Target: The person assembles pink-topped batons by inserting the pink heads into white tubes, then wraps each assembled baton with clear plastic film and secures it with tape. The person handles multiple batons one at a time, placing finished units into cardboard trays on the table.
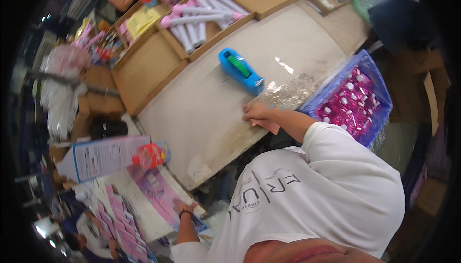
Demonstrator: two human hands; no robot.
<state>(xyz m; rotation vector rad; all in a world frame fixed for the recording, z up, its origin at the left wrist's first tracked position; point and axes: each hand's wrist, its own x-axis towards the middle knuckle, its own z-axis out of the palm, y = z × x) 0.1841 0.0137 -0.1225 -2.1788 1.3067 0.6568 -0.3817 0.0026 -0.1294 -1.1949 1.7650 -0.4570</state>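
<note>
Cluttered workshop, pale worktable (206, 114) — right hand (257, 112) lies flat on its near edge, pressing a pinkish piece (271, 127). Blue tape dispenser (241, 70) sits just beyond it, long axis slanting away; left hand (184, 208) — fingers spread on printed purple sheets (161, 196), farther off

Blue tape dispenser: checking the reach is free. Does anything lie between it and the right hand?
Nothing visible does: only bare table top lies between the right hand, resting on a pink piece, and the blue tape dispenser.
</note>
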